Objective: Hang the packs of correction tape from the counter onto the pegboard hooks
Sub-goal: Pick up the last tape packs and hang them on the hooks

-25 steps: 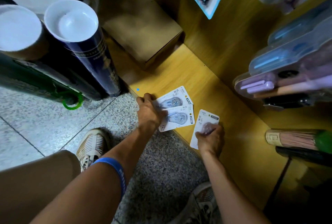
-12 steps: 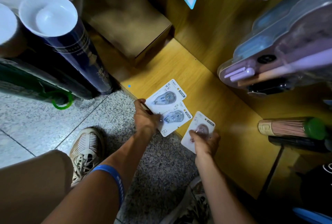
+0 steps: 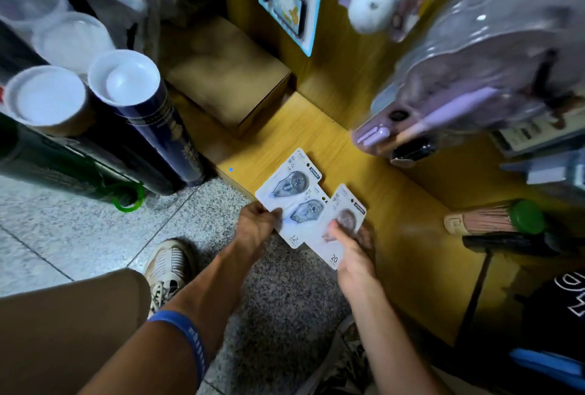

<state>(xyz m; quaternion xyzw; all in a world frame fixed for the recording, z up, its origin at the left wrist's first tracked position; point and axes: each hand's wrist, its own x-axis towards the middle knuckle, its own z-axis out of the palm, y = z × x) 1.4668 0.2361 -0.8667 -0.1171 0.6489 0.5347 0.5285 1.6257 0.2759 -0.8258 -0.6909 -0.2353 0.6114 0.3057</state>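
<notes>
Packs (image 3: 289,187) overlap — right thumb (image 3: 336,230) hides one blister.

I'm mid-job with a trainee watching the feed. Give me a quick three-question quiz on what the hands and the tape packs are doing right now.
1. True or false: the left hand holds a card with two correction tape dispensers.
2. Which number is printed at the bottom of the single pack in the right hand: A) 12, B) 20, C) 35?
3. Fill in: the packs are held over the front edge of the yellow wooden ______.

Key: 1 true; 2 B; 3 counter.
</notes>
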